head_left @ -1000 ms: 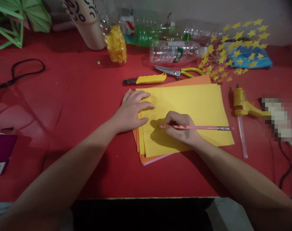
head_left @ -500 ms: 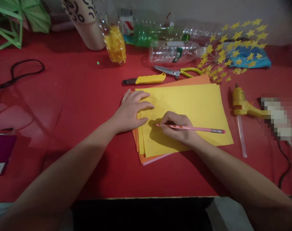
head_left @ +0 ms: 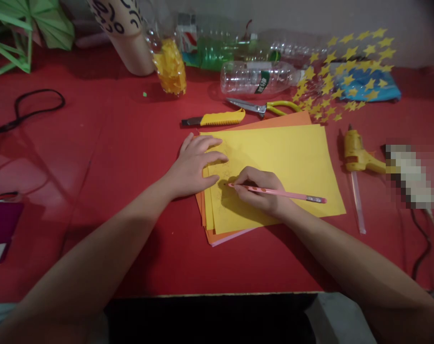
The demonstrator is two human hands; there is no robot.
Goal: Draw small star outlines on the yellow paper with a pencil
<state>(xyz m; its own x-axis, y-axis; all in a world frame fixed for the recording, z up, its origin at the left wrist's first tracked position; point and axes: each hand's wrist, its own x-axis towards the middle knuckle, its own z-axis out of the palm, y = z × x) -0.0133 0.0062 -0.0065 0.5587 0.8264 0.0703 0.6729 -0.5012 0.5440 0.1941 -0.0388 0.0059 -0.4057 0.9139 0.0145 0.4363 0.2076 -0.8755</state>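
Observation:
A stack of yellow paper [head_left: 295, 157] lies on the red table, with orange paper [head_left: 288, 120] and a pink edge showing beneath it. My left hand [head_left: 198, 165] rests with spread fingers on the stack's left side. Closed around a pink pencil [head_left: 284, 193], my right hand [head_left: 261, 188] lies over the yellow sheet. The pencil's tip is at the sheet's left part, beside faint pencil marks [head_left: 227, 167]. Its eraser end points right.
Behind the paper lie a yellow cutter [head_left: 222, 118], scissors [head_left: 261, 109] and plastic bottles [head_left: 256, 78]. Yellow stars [head_left: 327, 86] stand at the back right. A glue gun [head_left: 354, 150] is at the right, a purple object [head_left: 4, 224] at the left.
My right hand and the pencil have shifted slightly left, with the tip a little up the sheet. My left hand holds its place on the paper.

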